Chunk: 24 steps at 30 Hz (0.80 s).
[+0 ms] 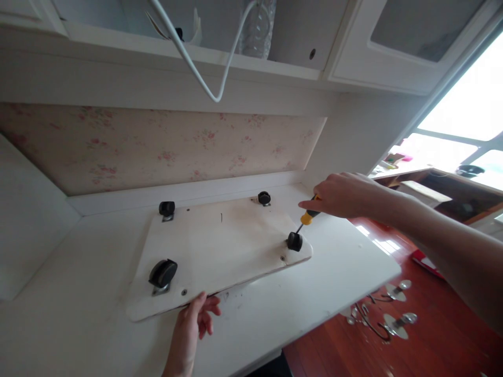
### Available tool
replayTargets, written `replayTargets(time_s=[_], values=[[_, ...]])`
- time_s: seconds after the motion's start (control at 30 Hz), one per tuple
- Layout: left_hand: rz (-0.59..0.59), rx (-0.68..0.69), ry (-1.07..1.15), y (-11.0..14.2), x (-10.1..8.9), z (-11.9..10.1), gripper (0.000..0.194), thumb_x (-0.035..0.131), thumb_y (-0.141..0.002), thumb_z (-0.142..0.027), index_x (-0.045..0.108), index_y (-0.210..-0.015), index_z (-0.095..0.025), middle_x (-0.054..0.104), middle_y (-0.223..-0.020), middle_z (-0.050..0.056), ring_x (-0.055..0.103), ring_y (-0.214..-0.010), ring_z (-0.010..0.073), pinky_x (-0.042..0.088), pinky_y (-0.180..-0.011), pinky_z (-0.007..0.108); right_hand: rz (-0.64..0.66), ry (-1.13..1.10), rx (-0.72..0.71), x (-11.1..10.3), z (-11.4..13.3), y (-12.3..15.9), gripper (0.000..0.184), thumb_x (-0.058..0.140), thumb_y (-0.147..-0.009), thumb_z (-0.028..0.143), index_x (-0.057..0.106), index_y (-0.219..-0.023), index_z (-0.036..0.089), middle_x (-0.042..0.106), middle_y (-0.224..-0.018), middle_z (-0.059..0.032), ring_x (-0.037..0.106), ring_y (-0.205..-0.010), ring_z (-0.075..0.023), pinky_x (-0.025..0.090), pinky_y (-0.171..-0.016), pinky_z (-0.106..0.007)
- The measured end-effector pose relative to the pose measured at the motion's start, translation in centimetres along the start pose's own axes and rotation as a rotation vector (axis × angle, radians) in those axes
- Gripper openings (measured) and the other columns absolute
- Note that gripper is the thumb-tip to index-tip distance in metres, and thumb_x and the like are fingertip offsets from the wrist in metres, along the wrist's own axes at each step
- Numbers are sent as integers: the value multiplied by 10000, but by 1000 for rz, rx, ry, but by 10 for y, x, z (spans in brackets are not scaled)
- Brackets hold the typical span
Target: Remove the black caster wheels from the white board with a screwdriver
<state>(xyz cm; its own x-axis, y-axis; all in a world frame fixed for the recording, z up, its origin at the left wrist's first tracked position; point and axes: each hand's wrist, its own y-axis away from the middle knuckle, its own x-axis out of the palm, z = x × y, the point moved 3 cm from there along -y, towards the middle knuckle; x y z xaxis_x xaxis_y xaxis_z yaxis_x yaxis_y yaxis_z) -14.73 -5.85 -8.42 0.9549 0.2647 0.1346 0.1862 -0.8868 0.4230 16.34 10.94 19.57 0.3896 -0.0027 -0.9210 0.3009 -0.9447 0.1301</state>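
A white board lies flat on the white desk with black caster wheels at its corners. My right hand is closed round a yellow-and-black screwdriver, whose tip points down at the near right caster. My left hand rests at the board's front edge, fingers loosely curled and touching the edge, holding nothing I can make out. The other casters sit at the front left, back left and back right.
A floral panel backs the desk. Above is a shelf with a clear bottle and a hanging white cable. Metal parts lie on the red wood floor at right, beyond the desk's edge.
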Motion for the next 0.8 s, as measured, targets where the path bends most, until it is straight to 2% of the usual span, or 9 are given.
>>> replayTargets(time_s=[0.07,0.13,0.27,0.33,0.43,0.53,0.8], values=[[-2,-1,-4,0,0,-1,573,608,-756,-649,736,-839,-97,702,-701,94,490,-476,114,336,-456,243,-3,-39,16,2,1,1,688,309,-866,771,701,-747,219,645,-699,-145,648,-667,-330,433,-571,-436],[-9,-1,-4,1,1,-3,574,611,-749,-651,736,-838,-98,700,-693,91,490,-474,113,343,-460,242,6,-86,9,5,0,2,656,337,-859,769,699,-908,224,668,-746,-130,651,-674,-323,431,-581,-428],[-17,-6,2,2,2,-6,570,628,-720,-651,739,-810,-100,694,-675,92,484,-473,115,359,-463,248,13,-300,-145,11,-7,5,599,458,-865,664,530,-1283,240,680,-1130,-129,664,-823,-278,464,-690,-408],[-23,-8,9,2,3,-6,567,636,-711,-651,741,-798,-101,693,-672,93,481,-474,116,367,-465,251,50,-386,-226,11,-10,6,530,501,-866,590,524,-1259,234,660,-1181,-125,657,-843,-244,465,-704,-373],[-26,-14,16,1,2,-4,567,637,-716,-650,744,-810,-102,697,-679,93,485,-479,117,378,-468,252,119,-371,-232,8,-12,8,396,491,-874,580,583,-1064,244,695,-972,-88,640,-748,-227,438,-639,-353],[-16,-14,15,0,2,-2,563,626,-733,-647,748,-824,-104,702,-689,94,485,-480,112,370,-461,245,135,-316,-194,3,-10,8,400,493,-866,614,588,-1001,249,688,-872,-70,627,-689,-225,421,-606,-355],[-5,-9,-1,0,1,1,574,602,-766,-650,746,-839,-100,695,-702,83,479,-494,107,348,-470,238,127,-233,-175,-5,-3,7,434,507,-858,609,637,-973,211,677,-831,-101,607,-655,-231,414,-591,-376]])
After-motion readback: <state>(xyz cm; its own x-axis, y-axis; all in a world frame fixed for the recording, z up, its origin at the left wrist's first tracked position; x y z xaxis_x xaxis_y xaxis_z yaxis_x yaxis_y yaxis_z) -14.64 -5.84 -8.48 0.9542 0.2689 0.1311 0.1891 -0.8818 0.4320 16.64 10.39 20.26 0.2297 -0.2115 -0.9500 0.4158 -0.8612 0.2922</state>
